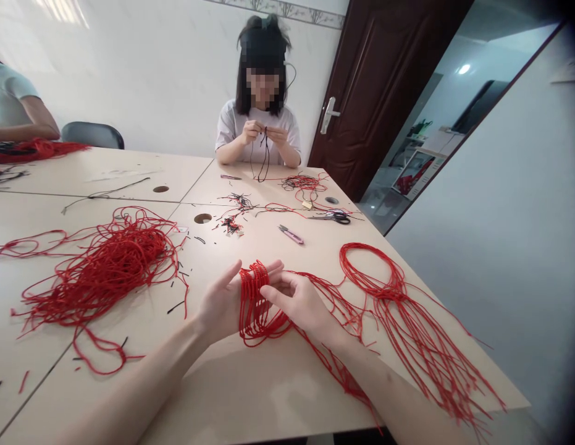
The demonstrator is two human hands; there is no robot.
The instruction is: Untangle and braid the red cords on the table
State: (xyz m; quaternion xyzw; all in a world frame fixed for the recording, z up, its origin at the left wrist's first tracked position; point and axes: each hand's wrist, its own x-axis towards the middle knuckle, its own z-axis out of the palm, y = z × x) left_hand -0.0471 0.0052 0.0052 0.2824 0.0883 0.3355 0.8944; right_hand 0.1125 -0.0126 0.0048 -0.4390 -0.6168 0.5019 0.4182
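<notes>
Several red cords [254,296] are looped side by side over the fingers of my left hand [225,303], which is held palm up with the thumb apart. My right hand [306,306] is at the right side of these loops, its thumb and fingers bent against the cords. From the loops, long red ends [333,364] trail right over the table, under my right forearm. A tied bundle of red cords [382,287] with a round loop at its top lies to the right. At the left sits a large tangled heap of red cord [115,266].
Pink thread snips [291,235] and black-handled scissors [336,217] lie beyond my hands on the table [213,395], near black and red scraps [231,224]. Across it a person [258,133] handles black cord; another person's arm [37,120] is far left.
</notes>
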